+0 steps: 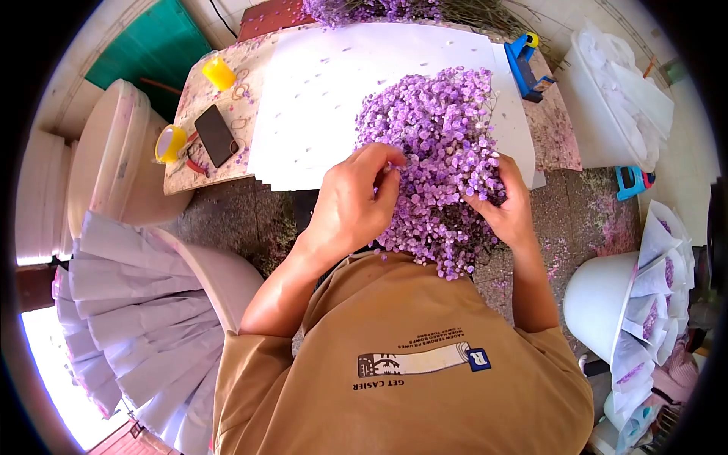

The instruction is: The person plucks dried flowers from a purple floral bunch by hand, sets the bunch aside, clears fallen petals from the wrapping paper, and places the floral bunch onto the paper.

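A large bunch of small purple flowers (440, 152) lies over the near edge of the white paper (303, 114) and hangs down against my shirt. My left hand (356, 193) is at the bunch's left side, with thumb and forefinger pinched together at the blossoms. My right hand (506, 203) grips the right side, its thumb pressed among the blossoms and its fingers behind the edge. The stems below the blossoms are hidden. Small loose petals dot the paper.
On the table's left are a phone (216, 135), yellow tape rolls (219, 73), red-handled pliers (196, 165) and rubber bands. A blue tape dispenser (523, 68) stands at the right. More purple flowers (371, 10) lie at the back. Buckets of paper-wrapped bunches (144, 303) flank me.
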Demonstrator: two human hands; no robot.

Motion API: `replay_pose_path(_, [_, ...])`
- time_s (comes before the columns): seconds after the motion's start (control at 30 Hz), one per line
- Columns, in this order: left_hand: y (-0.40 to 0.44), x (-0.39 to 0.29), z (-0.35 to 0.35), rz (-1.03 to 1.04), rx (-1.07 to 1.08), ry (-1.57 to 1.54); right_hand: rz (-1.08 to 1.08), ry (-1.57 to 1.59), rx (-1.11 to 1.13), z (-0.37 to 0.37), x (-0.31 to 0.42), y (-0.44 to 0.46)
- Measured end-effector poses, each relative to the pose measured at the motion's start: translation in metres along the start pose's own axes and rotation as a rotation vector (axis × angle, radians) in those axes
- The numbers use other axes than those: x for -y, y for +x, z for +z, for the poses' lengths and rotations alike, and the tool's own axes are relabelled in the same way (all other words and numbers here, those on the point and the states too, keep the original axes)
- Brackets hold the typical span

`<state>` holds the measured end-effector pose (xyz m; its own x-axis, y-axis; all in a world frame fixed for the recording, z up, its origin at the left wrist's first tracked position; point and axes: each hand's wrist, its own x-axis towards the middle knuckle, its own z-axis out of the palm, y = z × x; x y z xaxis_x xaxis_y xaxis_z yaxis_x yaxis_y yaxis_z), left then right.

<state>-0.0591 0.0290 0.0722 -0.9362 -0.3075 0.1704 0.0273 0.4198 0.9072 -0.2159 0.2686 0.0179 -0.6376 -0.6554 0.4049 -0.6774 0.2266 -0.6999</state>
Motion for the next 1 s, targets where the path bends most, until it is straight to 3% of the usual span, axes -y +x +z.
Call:
replay_pose_path(0.07, [0.005, 0.006, 0.006, 0.193, -0.149, 0.184, -0.002, -0.002, -0.001, 0.000, 0.000, 0.000])
replay_pose_path(0.4, [0.010, 0.022, 0.010, 0.276, -0.203, 0.248, -0.024, 0.001, 0.004, 0.000, -0.002, -0.001])
replay_pose_path(0.5, [0.010, 0.022, 0.000, -0.126, -0.177, -0.320, -0.036, -0.035, 0.005, -0.001, -0.004, -0.002])
replay_pose_path(0.53, [0.011, 0.020, -0.003, -0.169, -0.156, -0.599, -0.032, -0.034, 0.001, 0.000, -0.004, -0.002])
replay_pose_path(0.6, [0.010, 0.012, -0.011, -0.224, -0.071, -0.752, -0.035, -0.031, 0.008, 0.000, -0.004, -0.002])
replay_pose_path(0.73, [0.013, -0.002, -0.005, -0.046, -0.020, -0.392, -0.021, -0.032, 0.016, 0.001, -0.002, -0.002])
replay_pose_path(0.8, [0.017, -0.014, 0.000, 0.098, -0.048, 0.152, -0.029, -0.051, 0.016, 0.000, -0.002, -0.002])
replay_pose_path(0.83, [0.020, -0.008, 0.007, 0.201, -0.122, 0.203, -0.032, -0.053, 0.015, 0.000, -0.002, -0.002])
replay_pose_path(0.97, [0.026, 0.015, 0.009, 0.237, -0.139, 0.222, -0.015, -0.031, 0.018, -0.001, -0.001, -0.002])
replay_pose_path(1.0, [0.027, 0.015, 0.006, 0.109, -0.137, -0.016, -0.009, -0.020, 0.015, 0.000, 0.000, -0.002])
